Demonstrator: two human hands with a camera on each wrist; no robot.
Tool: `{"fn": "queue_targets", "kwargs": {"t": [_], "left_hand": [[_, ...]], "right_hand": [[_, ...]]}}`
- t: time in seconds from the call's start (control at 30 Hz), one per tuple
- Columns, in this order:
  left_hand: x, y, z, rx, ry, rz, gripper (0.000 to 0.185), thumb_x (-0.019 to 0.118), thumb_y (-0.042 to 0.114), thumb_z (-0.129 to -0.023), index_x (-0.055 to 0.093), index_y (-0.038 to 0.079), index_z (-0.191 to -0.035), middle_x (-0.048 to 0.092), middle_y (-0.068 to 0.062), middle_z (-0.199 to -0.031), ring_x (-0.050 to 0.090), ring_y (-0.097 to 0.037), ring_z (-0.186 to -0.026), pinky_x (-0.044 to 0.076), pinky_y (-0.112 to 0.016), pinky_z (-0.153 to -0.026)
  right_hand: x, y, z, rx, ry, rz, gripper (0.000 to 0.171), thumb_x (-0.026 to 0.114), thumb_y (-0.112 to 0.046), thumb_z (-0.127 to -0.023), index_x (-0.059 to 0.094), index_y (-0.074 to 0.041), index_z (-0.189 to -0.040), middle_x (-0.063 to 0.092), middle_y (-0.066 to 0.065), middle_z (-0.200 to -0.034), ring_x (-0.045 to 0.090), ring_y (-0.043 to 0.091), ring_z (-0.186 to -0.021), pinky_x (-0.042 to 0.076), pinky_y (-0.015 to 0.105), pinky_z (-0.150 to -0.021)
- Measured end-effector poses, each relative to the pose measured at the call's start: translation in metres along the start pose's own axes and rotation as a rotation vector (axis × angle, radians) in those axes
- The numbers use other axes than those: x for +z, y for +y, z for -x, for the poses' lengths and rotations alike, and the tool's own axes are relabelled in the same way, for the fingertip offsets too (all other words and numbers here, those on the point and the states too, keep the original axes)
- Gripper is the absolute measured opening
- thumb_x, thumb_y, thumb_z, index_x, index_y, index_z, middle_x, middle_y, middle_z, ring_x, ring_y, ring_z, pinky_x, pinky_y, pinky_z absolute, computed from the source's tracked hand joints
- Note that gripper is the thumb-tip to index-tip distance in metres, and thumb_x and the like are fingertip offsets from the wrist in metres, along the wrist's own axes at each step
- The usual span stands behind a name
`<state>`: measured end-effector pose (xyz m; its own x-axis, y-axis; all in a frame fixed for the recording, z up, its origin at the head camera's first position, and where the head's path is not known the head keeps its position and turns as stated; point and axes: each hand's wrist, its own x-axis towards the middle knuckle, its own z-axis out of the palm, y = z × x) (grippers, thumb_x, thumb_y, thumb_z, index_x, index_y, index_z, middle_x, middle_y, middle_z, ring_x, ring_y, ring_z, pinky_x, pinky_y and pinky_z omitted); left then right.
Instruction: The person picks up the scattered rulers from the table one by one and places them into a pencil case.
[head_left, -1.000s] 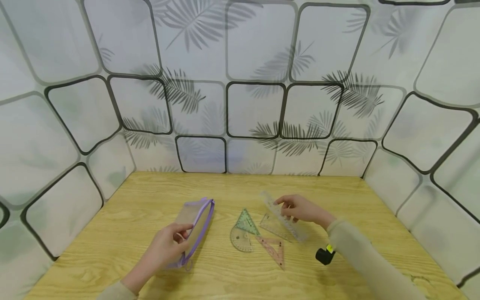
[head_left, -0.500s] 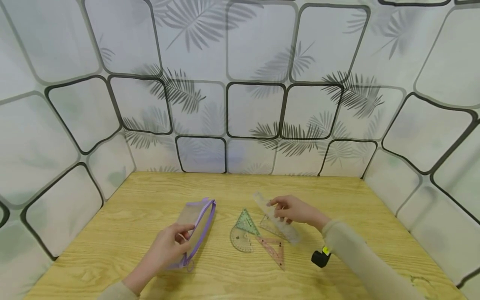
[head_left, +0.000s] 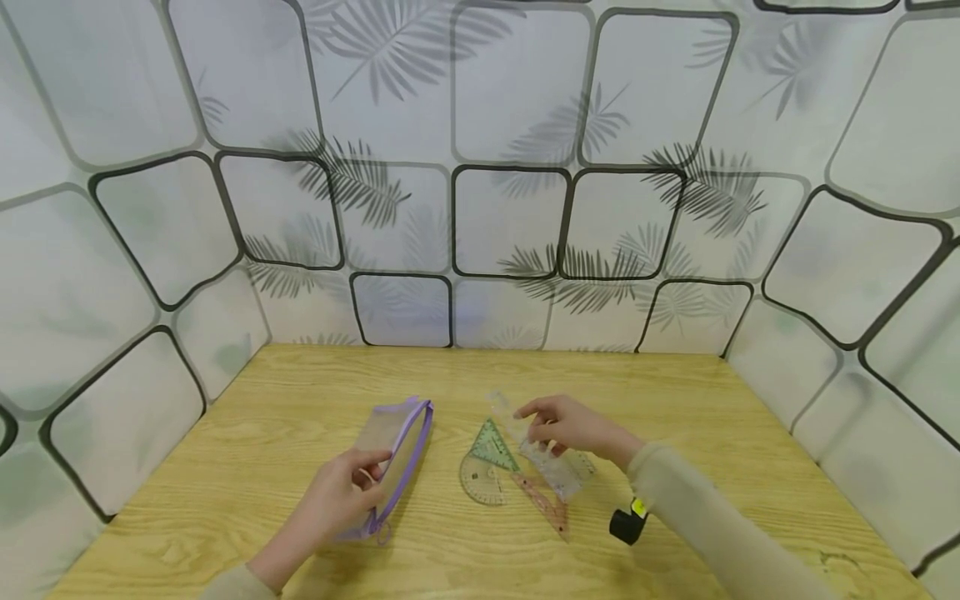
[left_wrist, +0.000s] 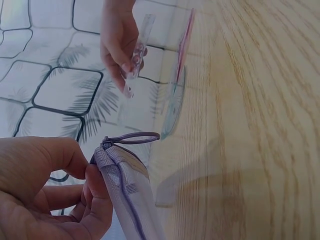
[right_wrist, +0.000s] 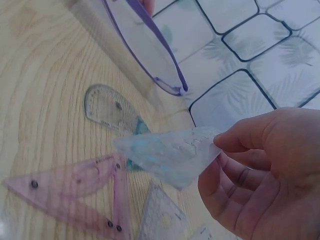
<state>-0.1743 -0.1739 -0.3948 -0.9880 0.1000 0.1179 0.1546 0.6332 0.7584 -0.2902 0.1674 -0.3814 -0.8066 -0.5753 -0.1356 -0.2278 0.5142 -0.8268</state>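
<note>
Head view shows a wooden surface (head_left: 675, 400) filling the lower half of the frame. Left of center sits a clear pouch with purple trim (head_left: 393, 454), and the left hand (head_left: 337, 496) has its fingers curled round the near end, pinching it by the zipper. Right hand (head_left: 570, 425) is mid-frame, its fingers (right_wrist: 235, 145) pinching a clear straight ruler (head_left: 536, 446) lifted off the surface, just above the other pieces. Underneath lie a pink set square (head_left: 543, 500), a green triangle (head_left: 491, 442) and a small clear protractor (head_left: 480, 482).
</note>
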Motion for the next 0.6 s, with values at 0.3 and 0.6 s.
{"fn": "queue_targets", "kwargs": {"t": [0.3,0.6], "left_hand": [[0.001,0.002,0.001,0.010,-0.003,0.006,0.048,0.067,-0.004,-0.077,0.064,-0.007,-0.124,0.061,-0.003,-0.088,0.056,-0.007,-0.071,0.047,-0.017,-0.053],[0.005,0.002,0.003,0.047,-0.013,0.024,0.048,0.066,-0.004,-0.076,0.063,-0.009,-0.124,0.060,-0.004,-0.088,0.055,-0.005,-0.071,0.049,-0.016,-0.054]], "right_hand": [[0.010,-0.003,-0.005,0.028,-0.021,-0.084,0.043,0.059,-0.018,-0.098,0.055,-0.005,-0.138,0.065,0.008,-0.097,0.061,0.016,-0.076,0.059,0.039,-0.067],[0.022,-0.012,-0.011,0.053,-0.048,-0.171,0.041,0.056,-0.016,-0.098,0.054,-0.006,-0.138,0.066,0.009,-0.095,0.062,0.014,-0.074,0.059,0.033,-0.065]]}}
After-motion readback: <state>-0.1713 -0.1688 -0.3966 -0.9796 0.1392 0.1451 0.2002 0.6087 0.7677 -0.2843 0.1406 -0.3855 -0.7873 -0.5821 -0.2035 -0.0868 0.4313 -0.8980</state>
